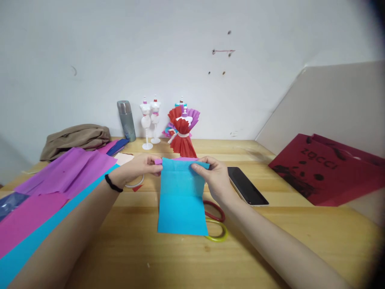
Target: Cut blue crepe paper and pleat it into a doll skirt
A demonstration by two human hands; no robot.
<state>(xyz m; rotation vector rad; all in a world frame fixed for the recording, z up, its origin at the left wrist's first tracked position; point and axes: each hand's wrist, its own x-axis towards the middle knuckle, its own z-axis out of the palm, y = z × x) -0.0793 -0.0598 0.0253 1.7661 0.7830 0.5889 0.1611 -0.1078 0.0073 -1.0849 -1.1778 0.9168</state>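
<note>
A creased blue paper sheet [182, 208] hangs in front of me between my hands. My right hand [215, 176] pinches its top right corner, thumb in front. At its top left corner my left hand [146, 166] is closed on the end of a purple paper piece [158, 161]; whether it also grips the blue sheet I cannot tell. A little purple shows behind the blue top edge. Scissors, with one red handle loop [215, 211] and one yellow-green loop [219, 232], lie partly hidden behind the sheet. A white ring-shaped item [136, 184] rests below my left hand.
Small white dress forms [146, 120] and one in a red paper dress [183, 140] stand by the wall, near a grey flask [126, 122]. Purple paper [69, 172] and brown cloth [78, 138] lie left. A phone [246, 186] and red bag [325, 172] are right.
</note>
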